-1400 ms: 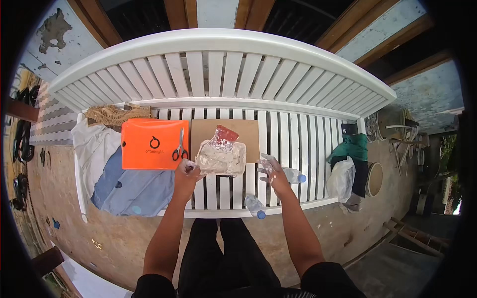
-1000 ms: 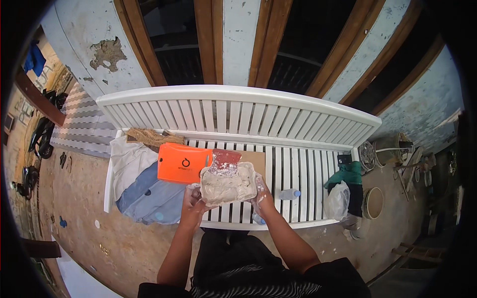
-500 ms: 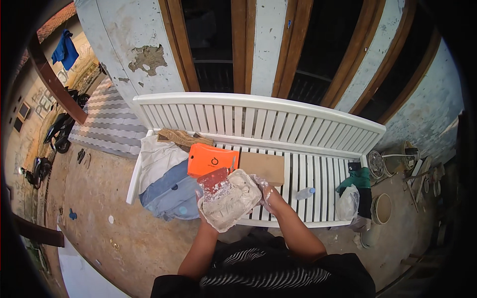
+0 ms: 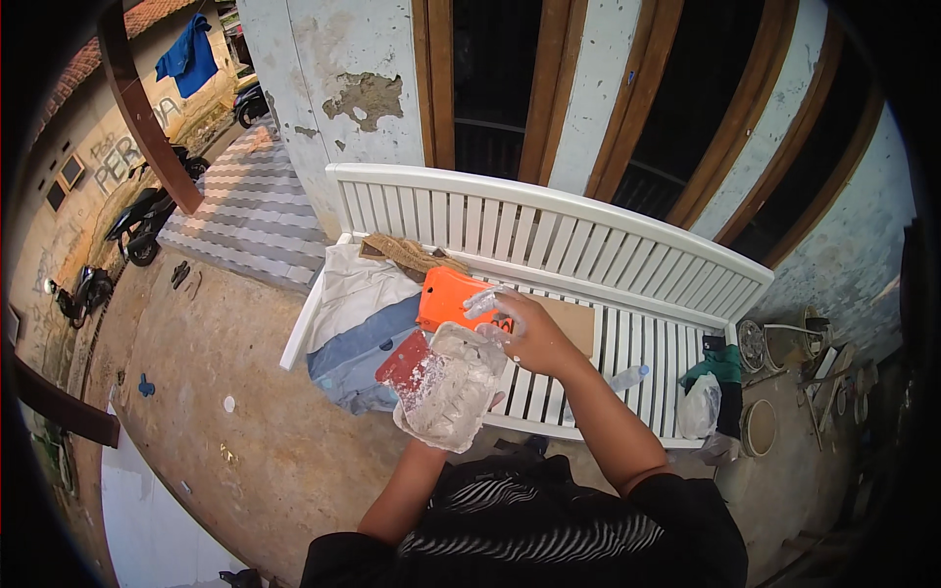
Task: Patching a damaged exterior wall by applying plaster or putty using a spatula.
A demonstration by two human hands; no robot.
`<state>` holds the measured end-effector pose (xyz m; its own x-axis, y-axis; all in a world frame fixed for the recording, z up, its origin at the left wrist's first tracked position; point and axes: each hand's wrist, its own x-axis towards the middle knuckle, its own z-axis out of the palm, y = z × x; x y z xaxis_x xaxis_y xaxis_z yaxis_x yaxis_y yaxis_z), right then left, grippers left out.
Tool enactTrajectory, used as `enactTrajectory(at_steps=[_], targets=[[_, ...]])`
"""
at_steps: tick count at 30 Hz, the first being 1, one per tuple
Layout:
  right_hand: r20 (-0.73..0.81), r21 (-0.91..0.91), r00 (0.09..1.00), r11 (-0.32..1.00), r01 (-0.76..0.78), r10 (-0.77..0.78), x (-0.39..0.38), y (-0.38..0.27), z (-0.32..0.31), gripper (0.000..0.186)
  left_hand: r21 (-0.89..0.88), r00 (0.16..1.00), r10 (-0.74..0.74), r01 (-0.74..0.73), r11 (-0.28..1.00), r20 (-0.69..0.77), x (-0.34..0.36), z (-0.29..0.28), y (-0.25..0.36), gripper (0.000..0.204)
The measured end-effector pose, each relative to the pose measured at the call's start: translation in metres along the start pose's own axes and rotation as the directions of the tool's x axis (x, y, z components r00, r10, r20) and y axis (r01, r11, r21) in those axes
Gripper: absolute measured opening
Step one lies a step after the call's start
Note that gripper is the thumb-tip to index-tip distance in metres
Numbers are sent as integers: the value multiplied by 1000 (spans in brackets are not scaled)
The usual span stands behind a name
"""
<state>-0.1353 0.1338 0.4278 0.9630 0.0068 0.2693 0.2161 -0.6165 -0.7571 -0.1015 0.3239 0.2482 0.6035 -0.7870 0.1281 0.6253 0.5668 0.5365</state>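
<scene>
My left hand (image 4: pixel 427 453) is mostly hidden beneath a pale shallow container (image 4: pixel 453 390) of grey-white paste, holding it up over the bench's front. A red flat scraper (image 4: pixel 400 365), flecked with white, lies across the container's left side. My right hand (image 4: pixel 524 328) is raised just beyond the container's upper right, its paste-smeared fingers apart and holding nothing. Behind both hands are an orange box (image 4: pixel 441 292), a cardboard sheet (image 4: pixel 570 325) and blue-grey cloth (image 4: pixel 348 367) on the white slatted bench (image 4: pixel 549 235).
A plastic bottle (image 4: pixel 627 378), clear bag (image 4: pixel 700 407) and green cloth (image 4: pixel 708 367) are on the bench's right. Round containers (image 4: pixel 760 428) and wooden pieces stand beyond. Motorcycles (image 4: pixel 137 230) and a post (image 4: pixel 157 147) are at left; a wall with tall windows (image 4: pixel 495 88) backs the bench.
Both hands took hold of the container, raised and turned it. My right hand has since let go and moved up with fingers apart. The camera's view has swung left and upward.
</scene>
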Motion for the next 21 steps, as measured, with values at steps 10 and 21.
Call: enactTrajectory(at_steps=[10,21], targets=[[557,-388,811,807,445,-179,35,-88,54,54,-314,998,-4,-17,949,-67,-26,41,32,59],[716,-296,649,729,617,-259,44,-115,87,52,-460,981,-14,-78,885,-193,-59,41,48,63]])
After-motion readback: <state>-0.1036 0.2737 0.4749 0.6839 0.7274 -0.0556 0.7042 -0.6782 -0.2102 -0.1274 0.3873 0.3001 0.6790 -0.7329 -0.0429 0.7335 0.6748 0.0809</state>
